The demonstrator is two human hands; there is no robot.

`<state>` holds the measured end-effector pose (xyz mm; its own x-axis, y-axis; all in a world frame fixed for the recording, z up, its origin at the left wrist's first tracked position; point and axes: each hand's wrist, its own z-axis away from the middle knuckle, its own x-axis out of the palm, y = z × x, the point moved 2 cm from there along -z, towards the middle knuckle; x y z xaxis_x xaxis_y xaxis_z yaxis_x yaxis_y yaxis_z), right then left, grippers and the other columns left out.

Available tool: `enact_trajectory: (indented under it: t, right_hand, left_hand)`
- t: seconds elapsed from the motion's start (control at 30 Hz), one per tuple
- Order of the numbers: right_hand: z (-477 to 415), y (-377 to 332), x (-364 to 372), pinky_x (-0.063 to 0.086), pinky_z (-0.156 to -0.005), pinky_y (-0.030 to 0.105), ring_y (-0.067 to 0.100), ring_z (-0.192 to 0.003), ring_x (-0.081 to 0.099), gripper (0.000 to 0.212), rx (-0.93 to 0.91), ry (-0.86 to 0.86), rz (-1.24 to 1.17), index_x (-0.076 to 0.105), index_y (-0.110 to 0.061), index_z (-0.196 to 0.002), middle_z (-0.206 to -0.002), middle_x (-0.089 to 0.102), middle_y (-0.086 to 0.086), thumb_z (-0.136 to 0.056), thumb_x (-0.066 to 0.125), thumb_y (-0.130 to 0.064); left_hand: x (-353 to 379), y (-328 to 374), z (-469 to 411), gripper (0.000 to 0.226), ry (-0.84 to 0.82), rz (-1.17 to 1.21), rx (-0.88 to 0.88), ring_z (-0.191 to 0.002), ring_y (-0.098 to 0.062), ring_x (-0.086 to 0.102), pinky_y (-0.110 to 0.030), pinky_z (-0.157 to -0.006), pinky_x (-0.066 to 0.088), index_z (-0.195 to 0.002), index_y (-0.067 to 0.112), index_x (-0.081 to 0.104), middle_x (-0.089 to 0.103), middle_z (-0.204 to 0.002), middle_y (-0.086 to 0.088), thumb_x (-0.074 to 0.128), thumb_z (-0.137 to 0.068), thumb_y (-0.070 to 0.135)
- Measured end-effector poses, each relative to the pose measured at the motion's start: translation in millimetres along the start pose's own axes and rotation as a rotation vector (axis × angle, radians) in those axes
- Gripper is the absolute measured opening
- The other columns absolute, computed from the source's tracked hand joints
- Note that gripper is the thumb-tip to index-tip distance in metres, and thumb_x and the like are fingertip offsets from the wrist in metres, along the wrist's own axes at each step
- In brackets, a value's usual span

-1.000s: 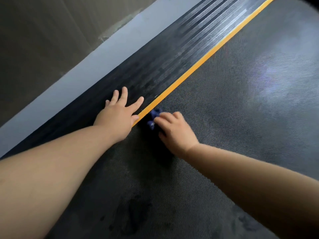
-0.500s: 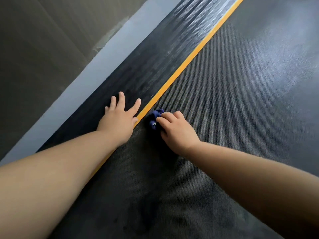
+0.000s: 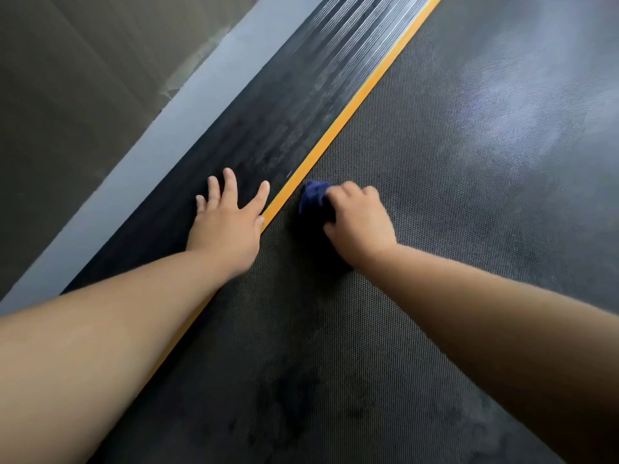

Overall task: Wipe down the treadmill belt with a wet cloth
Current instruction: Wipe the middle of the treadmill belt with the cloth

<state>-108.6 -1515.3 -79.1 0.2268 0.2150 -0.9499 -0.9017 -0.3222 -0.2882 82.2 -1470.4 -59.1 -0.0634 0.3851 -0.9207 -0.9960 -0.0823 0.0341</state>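
Note:
The treadmill belt (image 3: 452,169) is dark and finely textured, filling the right and lower part of the view, with darker damp patches near the bottom. My right hand (image 3: 360,222) grips a bunched dark blue cloth (image 3: 313,195) against the belt, just right of the orange stripe (image 3: 338,128). My left hand (image 3: 227,226) lies flat with fingers spread on the ribbed black side rail (image 3: 284,105), its thumb side at the stripe.
A grey strip (image 3: 160,128) runs along the outer edge of the rail. Beyond it, at the left, is a dull brownish floor (image 3: 67,78). Light glare lies on the belt at the upper right.
My right hand has slid the blue cloth a little to the right, away from the orange stripe. My left hand stays flat on the side rail.

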Motion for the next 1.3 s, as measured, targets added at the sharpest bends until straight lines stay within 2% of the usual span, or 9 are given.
enact_trajectory:
  t: [0.1,0.27,0.4,0.63,0.73,0.83,1.0,1.13,1.3]
  right_hand:
    - [31.1,-14.1,4.6,0.047,-0.081,0.043,0.035,-0.101,0.045,0.034,-0.177,-0.067,-0.036,0.056,-0.014,-0.119,-0.121,0.052,0.006,-0.085,0.056,-0.019]
    - [-28.0,26.6,-25.3,0.046,-0.091,0.044,0.034,-0.113,0.043,0.057,0.090,0.064,-0.037,0.042,-0.030,-0.137,-0.152,0.027,-0.004,-0.085,0.043,-0.007]
    - [-32.8,31.4,-10.1,0.042,-0.093,0.038,0.033,-0.108,0.044,0.054,0.008,-0.036,0.096,0.044,-0.035,-0.136,-0.140,0.044,-0.003,-0.086,0.041,-0.014]
    - [39.4,-2.4,3.0,0.049,-0.080,0.043,0.030,-0.103,0.046,0.041,-0.269,-0.130,-0.029,0.060,-0.028,-0.122,-0.129,0.055,-0.004,-0.086,0.042,-0.018]
    - [-8.9,33.8,-20.8,0.047,-0.085,0.040,0.032,-0.106,0.049,0.043,-0.032,0.128,-0.055,0.062,-0.030,-0.108,-0.124,0.057,-0.005,-0.082,0.030,-0.018]
    - [-22.8,55.5,-24.1,0.042,-0.087,0.036,0.032,-0.113,0.044,0.039,0.222,0.114,0.000,0.061,-0.025,-0.117,-0.131,0.053,-0.003,-0.087,0.040,-0.010]
    - [44.0,-24.0,17.4,0.048,-0.081,0.039,0.029,-0.101,0.047,0.040,-0.153,-0.056,-0.117,0.064,-0.028,-0.111,-0.121,0.058,-0.006,-0.083,0.035,-0.022]
    - [45.7,-34.7,10.3,0.047,-0.084,0.039,0.027,-0.107,0.041,0.034,-0.243,-0.093,-0.059,0.060,-0.028,-0.120,-0.129,0.053,-0.007,-0.090,0.045,-0.021]
    - [-22.0,25.8,-13.2,0.041,-0.092,0.037,0.029,-0.115,0.043,0.037,0.204,0.099,-0.059,0.058,-0.028,-0.116,-0.132,0.049,-0.006,-0.087,0.039,-0.013]
  left_hand:
    - [0.9,-1.6,0.4,0.055,0.020,-0.017,0.013,-0.144,-0.042,-0.005,-0.053,-0.117,0.009,-0.152,0.032,0.000,-0.011,-0.157,-0.020,0.023,-0.103,0.035]
    - [3.6,-1.7,-0.7,0.054,0.042,-0.020,0.018,-0.144,-0.042,-0.007,-0.053,-0.117,0.007,-0.152,0.033,-0.002,-0.011,-0.157,-0.020,0.022,-0.103,0.036]
    - [4.9,-2.8,-0.8,0.055,0.055,-0.029,0.036,-0.144,-0.042,-0.005,-0.053,-0.116,0.008,-0.152,0.032,-0.002,-0.011,-0.157,-0.020,0.022,-0.103,0.036]
    - [7.1,-3.0,0.2,0.055,0.095,-0.041,0.057,-0.143,-0.045,0.000,-0.055,-0.115,0.009,-0.153,0.029,0.004,-0.005,-0.157,-0.024,0.023,-0.101,0.037]
    - [9.3,-3.1,1.0,0.055,0.104,-0.060,0.054,-0.144,-0.044,-0.002,-0.055,-0.116,0.008,-0.153,0.030,0.001,-0.006,-0.157,-0.024,0.021,-0.101,0.038]
    - [8.3,-1.6,0.7,0.055,0.085,-0.044,0.048,-0.144,-0.044,-0.003,-0.055,-0.116,0.006,-0.153,0.030,0.001,-0.007,-0.157,-0.023,0.021,-0.102,0.038]
    - [-5.3,-9.5,0.5,0.052,0.014,-0.014,0.055,-0.145,-0.039,0.000,-0.052,-0.114,0.018,-0.151,0.037,0.004,-0.006,-0.158,-0.016,0.023,-0.102,0.038]
    - [-8.4,-9.6,3.3,0.051,0.034,-0.048,0.047,-0.145,-0.036,0.006,-0.050,-0.110,0.027,-0.150,0.042,0.005,-0.002,-0.159,-0.013,0.022,-0.102,0.039]
    - [-4.4,-1.3,7.9,0.050,0.057,0.032,0.013,-0.145,-0.039,0.001,-0.052,-0.112,0.021,-0.151,0.041,0.009,-0.003,-0.160,-0.013,0.024,-0.103,0.036]
